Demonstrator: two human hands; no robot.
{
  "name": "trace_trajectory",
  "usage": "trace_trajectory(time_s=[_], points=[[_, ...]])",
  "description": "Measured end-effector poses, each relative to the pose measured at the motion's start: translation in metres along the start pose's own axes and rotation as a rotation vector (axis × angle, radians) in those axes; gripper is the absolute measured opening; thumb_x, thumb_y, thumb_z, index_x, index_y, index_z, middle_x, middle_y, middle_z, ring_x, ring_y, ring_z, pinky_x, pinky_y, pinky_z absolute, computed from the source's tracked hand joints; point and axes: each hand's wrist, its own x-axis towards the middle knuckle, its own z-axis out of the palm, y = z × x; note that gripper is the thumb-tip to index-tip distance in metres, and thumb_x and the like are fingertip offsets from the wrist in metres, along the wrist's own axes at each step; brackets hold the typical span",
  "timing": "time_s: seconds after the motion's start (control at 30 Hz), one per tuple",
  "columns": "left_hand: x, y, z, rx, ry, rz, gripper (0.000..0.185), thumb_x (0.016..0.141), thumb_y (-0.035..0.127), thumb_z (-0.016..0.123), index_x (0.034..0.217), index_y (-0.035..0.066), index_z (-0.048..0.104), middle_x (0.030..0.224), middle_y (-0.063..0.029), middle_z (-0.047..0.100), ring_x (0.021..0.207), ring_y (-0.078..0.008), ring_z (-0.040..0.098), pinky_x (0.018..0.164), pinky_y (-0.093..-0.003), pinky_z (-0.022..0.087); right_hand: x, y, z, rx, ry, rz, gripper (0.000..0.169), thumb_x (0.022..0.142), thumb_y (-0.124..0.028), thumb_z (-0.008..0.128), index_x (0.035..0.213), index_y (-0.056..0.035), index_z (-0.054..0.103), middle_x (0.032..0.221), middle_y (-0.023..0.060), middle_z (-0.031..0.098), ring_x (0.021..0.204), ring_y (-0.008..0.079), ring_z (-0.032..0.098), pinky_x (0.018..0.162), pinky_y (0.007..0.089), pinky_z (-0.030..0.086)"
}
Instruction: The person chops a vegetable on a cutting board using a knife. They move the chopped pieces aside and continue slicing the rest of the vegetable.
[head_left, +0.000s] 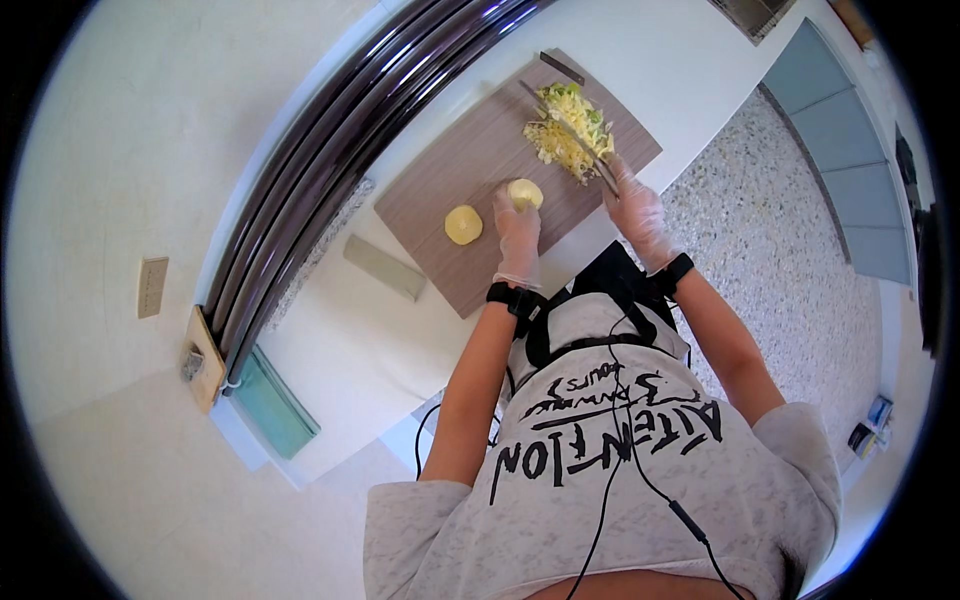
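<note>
My left hand (517, 229), in a clear plastic glove, grips a pale yellow rounded piece of produce (525, 193) over the cutting board. Left of it, a second pale yellow round piece (463, 225) lies on the wood-grain cutting board (450, 169). My right hand (636, 210), gloved too, holds a kitchen knife (574, 133) by its handle. The blade is seen nearly edge-on and crosses the heap of finely chopped yellow and green produce (583, 116) at the board's far right. Whether the blade touches the heap, I cannot tell.
The board rests on a white counter (337, 352). A flat grey-green block (385, 268) lies beside its left corner. Dark glossy rails (315, 172) run along the wall side. A teal glass panel (276, 405) is at the counter's left end. Black cables (600, 517) hang over my shirt.
</note>
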Motion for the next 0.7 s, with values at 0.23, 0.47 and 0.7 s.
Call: trace_trajectory(time_s=[0.23, 0.47, 0.7], points=[[-0.003, -0.003, -0.007, 0.335, -0.003, 0.111, 0.055, 0.079, 0.009, 0.061, 0.13, 0.003, 0.041, 0.123, -0.0222, 0.05, 0.114, -0.0391, 0.047, 0.098, -0.0443, 0.039, 0.035, 0.013, -0.01, -0.24, 0.023, -0.179, 0.05, 0.086, -0.017, 0.058, 0.135, -0.0216, 0.046, 0.09, 0.0114, 0.055, 0.083, 0.0318, 0.06, 0.07, 0.0423, 0.05], [0.003, -0.019, -0.008, 0.223, 0.017, 0.145, 0.062, 0.076, 0.01, 0.065, 0.131, 0.005, 0.039, 0.124, -0.0209, 0.05, 0.115, -0.038, 0.047, 0.098, -0.0423, 0.039, 0.031, 0.009, 0.005, -0.236, -0.056, -0.248, 0.052, 0.085, -0.018, 0.058, 0.135, -0.0246, 0.046, 0.095, 0.0133, 0.056, 0.087, 0.033, 0.06, 0.071, 0.0414, 0.05], [0.005, -0.019, -0.008, 0.232, -0.035, 0.08, 0.061, 0.075, 0.01, 0.066, 0.13, 0.006, 0.04, 0.123, -0.0207, 0.05, 0.114, -0.0375, 0.048, 0.097, -0.042, 0.039, 0.014, -0.013, 0.006, -0.032, -0.116, -0.151, 0.042, 0.088, -0.023, 0.054, 0.13, -0.0182, 0.051, 0.088, 0.0173, 0.059, 0.076, 0.0343, 0.061, 0.07, 0.044, 0.05]])
